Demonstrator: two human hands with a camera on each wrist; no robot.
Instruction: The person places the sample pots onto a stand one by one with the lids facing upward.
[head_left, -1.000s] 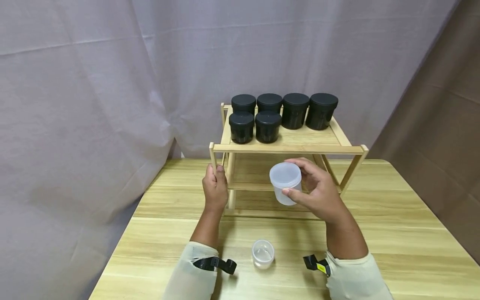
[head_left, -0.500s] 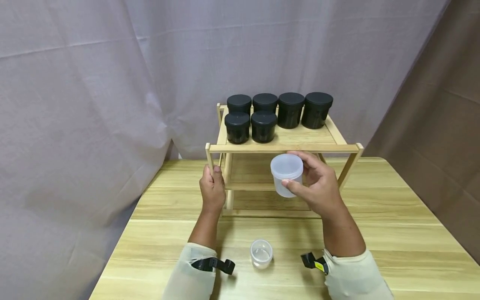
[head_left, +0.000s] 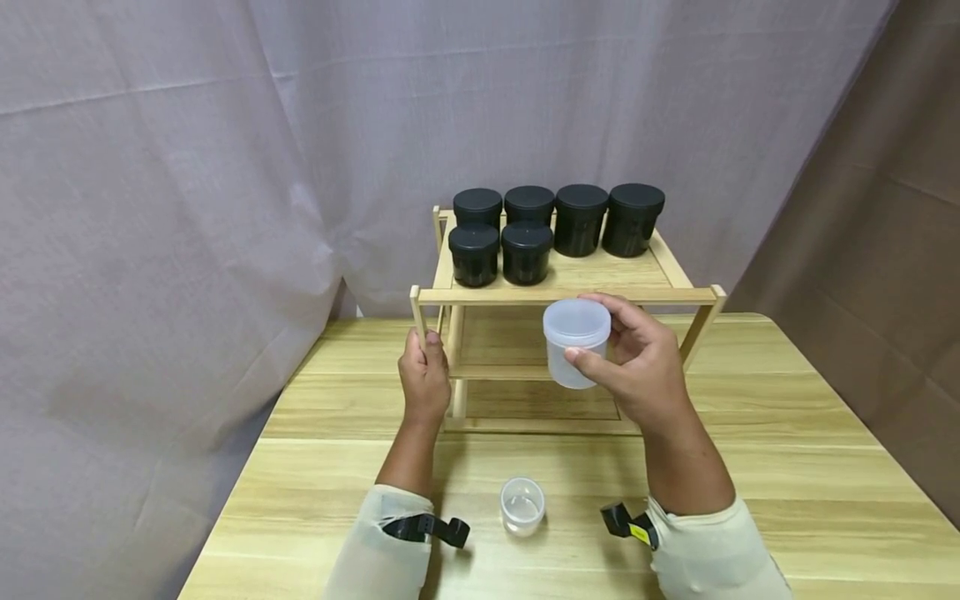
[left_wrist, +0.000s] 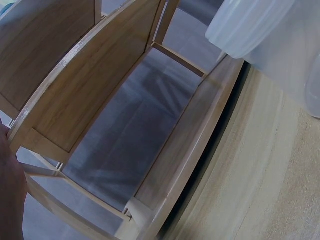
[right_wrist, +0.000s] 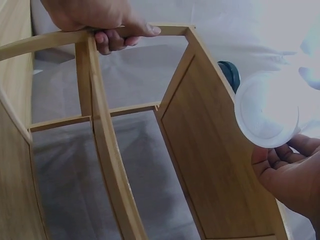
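My left hand (head_left: pixel 425 379) grips the left front post of a three-level wooden rack (head_left: pixel 562 296). Its fingers curl around the post in the right wrist view. A translucent white plastic jar with a lid (head_left: pixel 576 346) is held upright in my right hand (head_left: pixel 637 358), thumb in front and fingers behind. It hangs in the air just in front of the rack, below the top shelf's front rail. In the right wrist view the jar's round base (right_wrist: pixel 267 109) faces the camera. Several black lidded jars (head_left: pixel 527 254) stand on the top shelf.
A smaller clear cup (head_left: pixel 522 506) stands on the wooden table (head_left: pixel 315 467) between my forearms. The top shelf's bare boards (head_left: pixel 600 273) show at its front right. Grey cloth (head_left: pixel 225 167) hangs behind, and brown cloth (head_left: pixel 877 275) hangs at the right.
My right hand has lifted the white jar a little, up toward the top shelf's front rail. The left hand keeps its hold on the post.
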